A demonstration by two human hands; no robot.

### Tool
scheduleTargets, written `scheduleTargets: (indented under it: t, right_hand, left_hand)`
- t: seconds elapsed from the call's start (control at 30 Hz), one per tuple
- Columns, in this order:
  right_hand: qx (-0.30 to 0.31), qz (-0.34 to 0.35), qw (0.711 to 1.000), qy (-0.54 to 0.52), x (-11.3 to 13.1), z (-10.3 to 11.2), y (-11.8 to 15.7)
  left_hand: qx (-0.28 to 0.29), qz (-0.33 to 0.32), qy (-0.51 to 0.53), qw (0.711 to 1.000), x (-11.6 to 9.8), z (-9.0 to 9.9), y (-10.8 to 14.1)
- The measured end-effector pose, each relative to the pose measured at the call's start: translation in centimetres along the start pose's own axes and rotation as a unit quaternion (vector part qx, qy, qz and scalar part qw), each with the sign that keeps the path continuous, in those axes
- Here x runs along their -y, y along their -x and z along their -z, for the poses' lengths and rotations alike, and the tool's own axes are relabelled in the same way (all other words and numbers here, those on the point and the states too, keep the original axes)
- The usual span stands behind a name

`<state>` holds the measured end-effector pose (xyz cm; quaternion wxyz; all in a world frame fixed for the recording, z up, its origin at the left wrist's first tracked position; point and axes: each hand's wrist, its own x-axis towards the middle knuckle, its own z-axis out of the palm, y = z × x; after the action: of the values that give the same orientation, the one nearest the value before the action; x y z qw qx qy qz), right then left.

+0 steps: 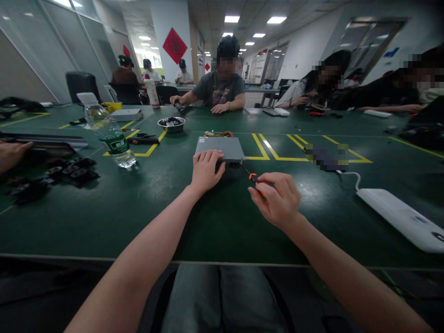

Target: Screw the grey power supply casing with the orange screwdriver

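Note:
A grey metal computer power supply (pixel 222 147) lies on the green table in front of me, a bundle of coloured wires (pixel 222 134) at its far side. My left hand (pixel 207 170) grips its near left part, fingers over the top and thumb at the front face. In my right hand (pixel 277 196) is a screwdriver (pixel 254 178) with an orange and black handle, pinched between the fingers. The screwdriver's thin shaft points up and left, its tip at the near right corner of the power supply. Whether the tip sits in a screw is too small to tell.
A tilted-looking water bottle (pixel 113 134) stands left, near black parts (pixel 71 171) and another person's hand (pixel 14 152). Further back are a metal bowl (pixel 171 124) of small parts and yellow tape lines (pixel 265 147). A white power bank (pixel 398 217) lies right. Several people sit around.

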<state>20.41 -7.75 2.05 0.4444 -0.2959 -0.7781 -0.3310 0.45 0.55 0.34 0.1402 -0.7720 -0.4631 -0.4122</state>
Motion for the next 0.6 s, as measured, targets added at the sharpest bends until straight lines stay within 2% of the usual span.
scheduleTargets:
  t: [0.1,0.23,0.4,0.6]
  right_hand:
    - [-0.019,0.005,1.0,0.017,0.19,-0.03,-0.12]
    - [-0.045,-0.017,0.998,-0.037,0.09,-0.43,0.21]
    - [-0.019,-0.045,0.994,-0.102,-0.04,-0.6,0.34]
    - [-0.006,-0.013,0.998,-0.064,0.1,-0.58,0.28]
  left_hand:
    - [0.003,0.003,0.001,1.0,0.0,0.02,0.0]
    - [0.007,0.004,0.003,1.0,0.03,0.06,0.0]
    - [0.008,0.006,0.006,1.0,-0.03,0.09,0.02]
    - [0.016,0.01,0.009,1.0,-0.11,0.15,0.0]
